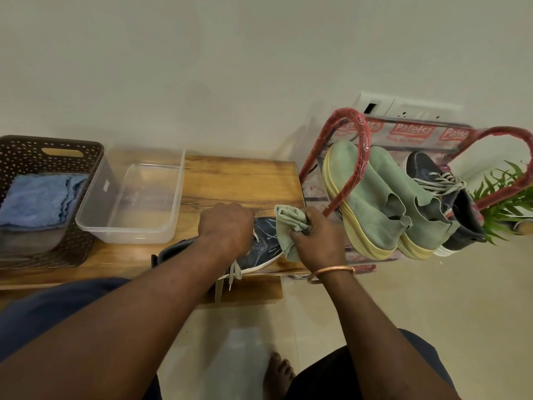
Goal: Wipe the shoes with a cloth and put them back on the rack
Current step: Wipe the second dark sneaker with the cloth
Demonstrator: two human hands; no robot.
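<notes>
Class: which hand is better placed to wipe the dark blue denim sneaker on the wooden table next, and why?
Right. The right hand grips the bunched green cloth against the toe of the dark blue denim sneaker; the left hand holds that sneaker, probably steadying it.

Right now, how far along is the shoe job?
Looks done: two green shoes and one blue sneaker sit on the rack; whether they were wiped I cannot tell. In hand: the left hand holds the second sneaker on the table while the right hand grips a cloth against it. Left: finish wiping and rack it.
</notes>
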